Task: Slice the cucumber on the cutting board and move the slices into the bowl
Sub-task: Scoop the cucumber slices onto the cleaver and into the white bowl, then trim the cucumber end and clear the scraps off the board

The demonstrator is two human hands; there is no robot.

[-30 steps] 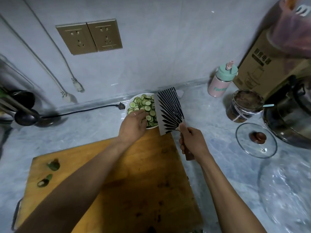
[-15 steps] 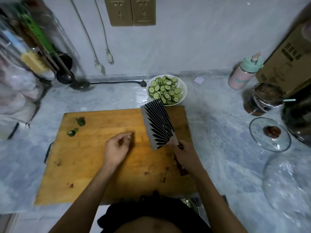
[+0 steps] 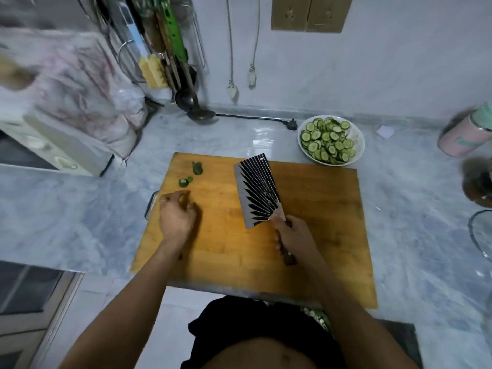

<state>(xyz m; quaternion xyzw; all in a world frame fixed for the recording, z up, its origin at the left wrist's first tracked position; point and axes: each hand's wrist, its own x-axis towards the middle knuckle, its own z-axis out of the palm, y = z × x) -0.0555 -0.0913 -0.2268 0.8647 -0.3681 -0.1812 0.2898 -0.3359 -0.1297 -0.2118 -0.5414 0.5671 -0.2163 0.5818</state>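
Note:
A wooden cutting board (image 3: 306, 209) lies on the marble counter. Two dark green cucumber end pieces (image 3: 197, 168) (image 3: 184, 181) rest near its far left corner. A white bowl (image 3: 356, 150) heaped with cucumber slices (image 3: 327, 141) stands just past the board's far right corner. My right hand (image 3: 295, 235) grips the handle of a cleaver (image 3: 257, 193) whose striped blade lies flat over the board's middle. My left hand (image 3: 177, 215) hovers over the board's left edge, fingers loosely curled and apart, holding nothing, a little below the end pieces.
A ladle (image 3: 197, 113) and hanging utensils stand at the back left beside a plastic bag and a white appliance (image 3: 53, 150). A black cord and plug (image 3: 291, 124) lie behind the board. A pink bottle (image 3: 468, 134) and a glass lid (image 3: 482, 235) sit at the right.
My left hand has left the bowl and come back left across the board toward the end pieces. The cleaver has drawn back from the bowl to the board's middle.

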